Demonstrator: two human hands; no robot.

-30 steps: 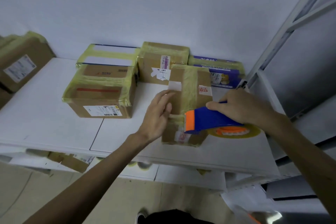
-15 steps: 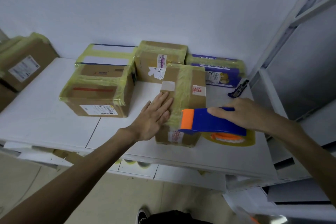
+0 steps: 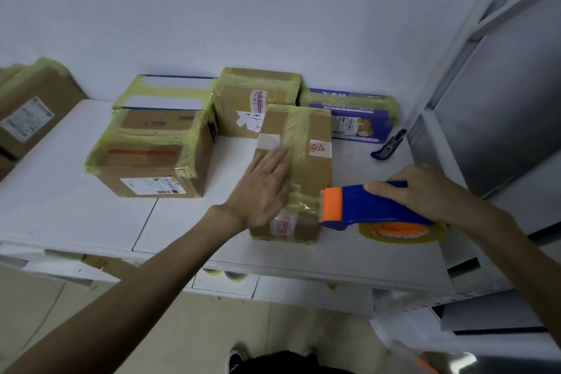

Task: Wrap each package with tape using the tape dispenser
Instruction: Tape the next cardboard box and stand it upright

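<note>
On the shelf [image 3: 60, 206]: box pinned, dispenser alongside

Left of the left hand [image 3: 261, 188] sat a taped carton [image 3: 145, 161]. That hand lay flat, fingers straight, on the box [image 3: 312, 167]. Just right of it the tape dispenser [image 3: 364, 206] touched the box's near corner, the right hand [image 3: 416, 188] curled round its blue handle.
</note>
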